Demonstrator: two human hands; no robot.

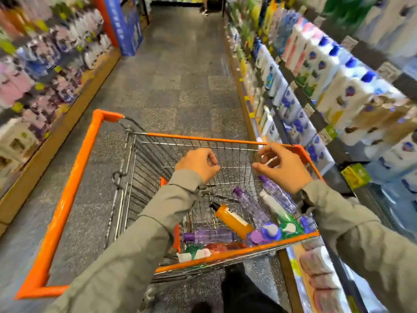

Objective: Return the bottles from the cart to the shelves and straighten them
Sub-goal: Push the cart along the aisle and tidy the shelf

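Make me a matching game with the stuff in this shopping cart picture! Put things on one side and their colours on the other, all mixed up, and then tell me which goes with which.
Things:
1. cart rim
2. bottle with the black cap
3. bottle lying flat near the cart's near edge
4. sleeves

Colours:
A. see-through purple
B. grey-green
C. bright orange
D. amber yellow-orange

Right pairs: 1-C, 2-D, 3-A, 4-B

Both the left hand and the right hand are above the cart and hold nothing.
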